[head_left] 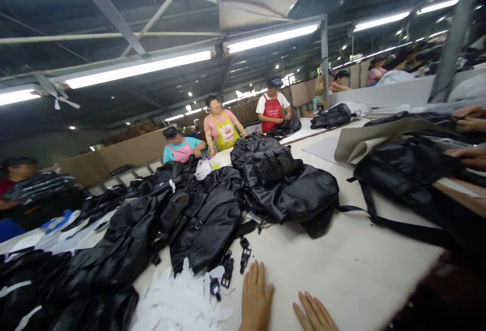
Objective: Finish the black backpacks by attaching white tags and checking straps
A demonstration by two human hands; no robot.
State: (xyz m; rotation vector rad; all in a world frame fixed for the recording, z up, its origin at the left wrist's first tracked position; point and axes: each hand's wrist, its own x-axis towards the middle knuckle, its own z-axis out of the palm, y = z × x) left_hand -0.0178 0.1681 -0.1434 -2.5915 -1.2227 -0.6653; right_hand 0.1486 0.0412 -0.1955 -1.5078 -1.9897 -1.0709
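Note:
My left hand (255, 294) lies flat on the white table (341, 265), fingers stretched out, holding nothing. To its right my right hand (314, 315) rests on the same surface, its fingers straight and slightly apart. Just beyond the left hand are several black plastic buckles (245, 257). A heap of white strips (178, 300) lies to the left of that hand. Farther back, black backpacks (208, 224) are piled up, with another black backpack (304, 194) at the middle of the table. Neither hand touches a bag.
At the right edge, another person's hands (471, 118) are near a black bag (402, 169) with a trailing strap (406, 227). Grey-brown sheet material (379, 133) lies beside it. Co-workers in a yellow apron (225, 133) and a red apron (274, 113) stand at the far side.

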